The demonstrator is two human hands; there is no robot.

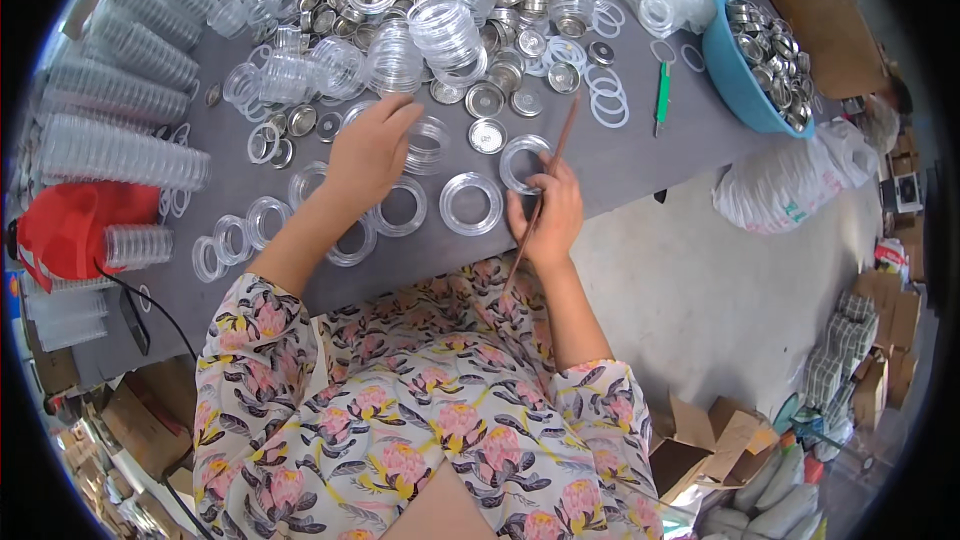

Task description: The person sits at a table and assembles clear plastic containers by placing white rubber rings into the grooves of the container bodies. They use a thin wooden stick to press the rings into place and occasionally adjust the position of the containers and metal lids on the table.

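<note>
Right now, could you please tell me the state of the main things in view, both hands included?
Right hand: closed around the brown stick.
Brown stick: held at a slant.
Left hand: fingers bent over clear rings; grip unclear.
Single clear rings: laid flat.
Clear stacks: lined up in rows.
Green-handled tool: lying down, unheld.
Blue basin: filled with metal caps.
Cardboard box: open, flaps up.

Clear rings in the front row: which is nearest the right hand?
The rightmost ring, its rim partly covered by the right hand; the others lie farther left.
</note>
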